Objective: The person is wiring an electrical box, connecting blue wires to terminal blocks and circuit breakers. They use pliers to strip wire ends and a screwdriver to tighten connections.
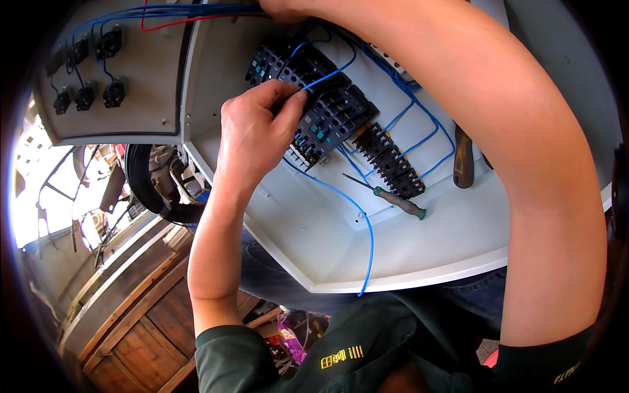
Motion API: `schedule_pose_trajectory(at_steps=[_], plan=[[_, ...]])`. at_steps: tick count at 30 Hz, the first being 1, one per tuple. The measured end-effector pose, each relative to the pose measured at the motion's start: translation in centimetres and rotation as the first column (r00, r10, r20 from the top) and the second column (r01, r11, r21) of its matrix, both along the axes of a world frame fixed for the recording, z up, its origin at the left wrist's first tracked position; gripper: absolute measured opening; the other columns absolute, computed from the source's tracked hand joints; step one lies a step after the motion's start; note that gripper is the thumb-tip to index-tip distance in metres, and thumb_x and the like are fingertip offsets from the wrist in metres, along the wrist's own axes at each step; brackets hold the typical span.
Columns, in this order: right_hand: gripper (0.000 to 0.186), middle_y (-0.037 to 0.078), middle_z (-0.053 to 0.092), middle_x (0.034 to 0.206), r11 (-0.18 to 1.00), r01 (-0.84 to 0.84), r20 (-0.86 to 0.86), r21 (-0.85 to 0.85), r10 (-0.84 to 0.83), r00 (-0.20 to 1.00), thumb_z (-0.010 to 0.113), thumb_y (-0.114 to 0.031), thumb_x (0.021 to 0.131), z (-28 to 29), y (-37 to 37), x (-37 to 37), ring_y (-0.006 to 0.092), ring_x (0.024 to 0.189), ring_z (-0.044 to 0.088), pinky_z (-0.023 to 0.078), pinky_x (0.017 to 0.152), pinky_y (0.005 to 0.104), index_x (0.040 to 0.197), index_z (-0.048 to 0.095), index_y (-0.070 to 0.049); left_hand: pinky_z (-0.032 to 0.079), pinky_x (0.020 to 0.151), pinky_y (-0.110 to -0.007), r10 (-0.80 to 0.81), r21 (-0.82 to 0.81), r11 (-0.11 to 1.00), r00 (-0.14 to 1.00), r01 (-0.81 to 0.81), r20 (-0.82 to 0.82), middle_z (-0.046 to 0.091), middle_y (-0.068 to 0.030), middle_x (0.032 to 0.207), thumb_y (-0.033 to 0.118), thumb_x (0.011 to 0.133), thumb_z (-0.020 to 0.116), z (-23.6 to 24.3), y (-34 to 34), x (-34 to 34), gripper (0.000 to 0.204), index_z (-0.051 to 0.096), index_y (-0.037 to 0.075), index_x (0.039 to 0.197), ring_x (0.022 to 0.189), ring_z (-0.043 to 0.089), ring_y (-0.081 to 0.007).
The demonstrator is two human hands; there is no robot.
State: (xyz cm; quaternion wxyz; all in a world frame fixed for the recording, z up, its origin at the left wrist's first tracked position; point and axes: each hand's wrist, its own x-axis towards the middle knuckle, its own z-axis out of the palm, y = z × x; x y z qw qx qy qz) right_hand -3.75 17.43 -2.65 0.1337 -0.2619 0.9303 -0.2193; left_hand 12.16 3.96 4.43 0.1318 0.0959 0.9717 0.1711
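Note:
My left hand (pixel 259 128) is closed in a pinch on a blue wire (pixel 329 76), just above a bank of black contactors (pixel 334 121) in a grey metal enclosure (pixel 282 226). From its fingertips the wire curves up to the right. My right hand (pixel 285 9) reaches to the top edge, beside a bundle of blue wires (pixel 164 11) and a red wire (pixel 177 23). Its fingers are mostly cut off by the frame. Below the contactors sits a black terminal block (pixel 390 160) with blue wires attached. Another blue wire (pixel 370 236) hangs loose over the enclosure's front rim.
A green-handled screwdriver (pixel 403 203) and a dark-handled tool (pixel 463 160) lie inside the enclosure. The open door (pixel 124 124) at left carries several black switch blocks (pixel 113 92). Beyond it are a black cable coil (pixel 141 187) and wooden panels (pixel 141 340).

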Motion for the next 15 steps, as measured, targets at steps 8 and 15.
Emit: schedule_pose_trajectory(at_steps=[8,15], plan=[[0.033,0.015,0.075,0.109,0.975,-0.153,0.080,0.160,0.141,0.987,0.077,-0.024,0.079,6.1,3.3,2.5,0.0290,0.101,0.072,0.056,0.084,0.0399,0.107,0.078,-0.008,0.046,0.065,-0.022,0.092,0.211,0.972,0.993,-0.106,0.078,0.067,-0.0003,0.077,0.013,0.095,0.072,-0.3,-1.3,1.4,0.018,0.073,-0.004,0.099,0.071,0.057,-0.0053],[0.025,0.022,0.072,0.083,0.960,0.002,0.048,0.278,-0.016,0.999,0.071,-0.023,0.088,15.7,3.5,11.6,0.0375,0.079,0.071,0.057,0.074,0.0449,0.093,0.075,0.001,0.041,0.060,-0.022,0.136,0.384,0.908,0.985,-0.167,0.105,0.064,0.0018,0.075,0.018,0.095,0.070,0.8,-3.7,3.5,0.022,0.072,-0.003,0.097,0.068,0.052,-0.0037]])
